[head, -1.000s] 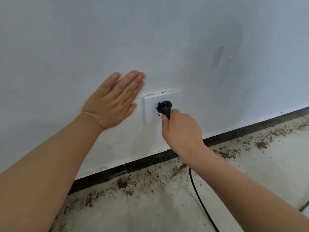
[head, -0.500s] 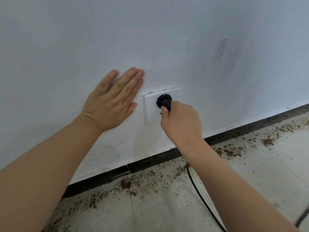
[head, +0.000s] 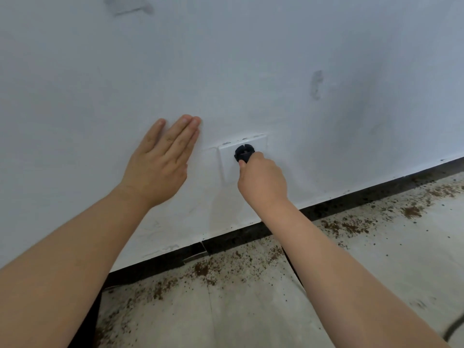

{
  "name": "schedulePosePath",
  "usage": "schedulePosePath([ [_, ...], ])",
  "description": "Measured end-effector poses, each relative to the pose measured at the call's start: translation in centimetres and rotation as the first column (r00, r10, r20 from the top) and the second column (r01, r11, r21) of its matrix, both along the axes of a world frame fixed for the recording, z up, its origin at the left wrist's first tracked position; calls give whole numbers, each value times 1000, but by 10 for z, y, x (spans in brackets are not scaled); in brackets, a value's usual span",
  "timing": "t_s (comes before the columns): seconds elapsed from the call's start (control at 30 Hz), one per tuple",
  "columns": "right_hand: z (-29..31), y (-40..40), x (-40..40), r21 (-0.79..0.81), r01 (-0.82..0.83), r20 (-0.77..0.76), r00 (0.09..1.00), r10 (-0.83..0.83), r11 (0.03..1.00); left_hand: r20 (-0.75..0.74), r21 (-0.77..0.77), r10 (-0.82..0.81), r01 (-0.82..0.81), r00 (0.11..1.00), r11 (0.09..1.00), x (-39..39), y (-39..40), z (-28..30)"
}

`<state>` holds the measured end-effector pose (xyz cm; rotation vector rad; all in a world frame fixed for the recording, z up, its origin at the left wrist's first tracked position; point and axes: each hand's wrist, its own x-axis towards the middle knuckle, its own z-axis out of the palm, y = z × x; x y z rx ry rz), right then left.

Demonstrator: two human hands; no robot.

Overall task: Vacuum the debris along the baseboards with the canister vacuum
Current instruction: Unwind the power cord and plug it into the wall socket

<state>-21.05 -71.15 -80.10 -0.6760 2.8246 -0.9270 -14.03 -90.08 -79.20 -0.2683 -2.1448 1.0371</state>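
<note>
The right hand (head: 262, 178) pinches the round black plastic plug (head: 244, 153) against the white square wall socket (head: 242, 156) directly ahead, while the left hand (head: 160, 163) lies flat, fingers straight, beside it.

A white painted wall (head: 251, 59) fills most of the scene. Just to the right of the fingertips of the left hand (head: 155, 167), a white socket plate (head: 258, 144) sits flush on it, directly ahead of the fingers of the right hand (head: 262, 179). A grey scuff (head: 316, 84) marks the paint up and to the right of those fingers, and a fainter smudge (head: 128, 6) lies high above the left fingertips. Below both sets of fingers lies the pale tiled floor (head: 251, 322), a thin seam (head: 211, 305) running across it.
</note>
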Motion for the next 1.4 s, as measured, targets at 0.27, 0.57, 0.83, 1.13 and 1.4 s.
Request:
schedulePosePath([
  [0.27, 18, 29, -15, 141, -230, 8, 973, 231, 963, 73, 123, 71, -79, 995, 989, 21, 29, 1],
  [0.57, 71, 126, -47, 290, -222, -141, 952, 271, 931, 390, 386, 91, -252, 916, 888, 1, 128, 66],
  [0.83, 191, 293, -75, 264, -69, -71, 993, 91, 962, 620, 415, -128, -186, 774, 890, -78, 261, 198],
  [1.13, 396, 522, -20, 354, 365, -99, 930, -353, 861, 617, 482, -414, 95, 669, 871, -119, 514, 395],
  [1.4, 475, 729, 106, 404, 678, -111, 703, -702, 615, 627, 543, -600, 273, 498, 794, -48, 747, 461],
])
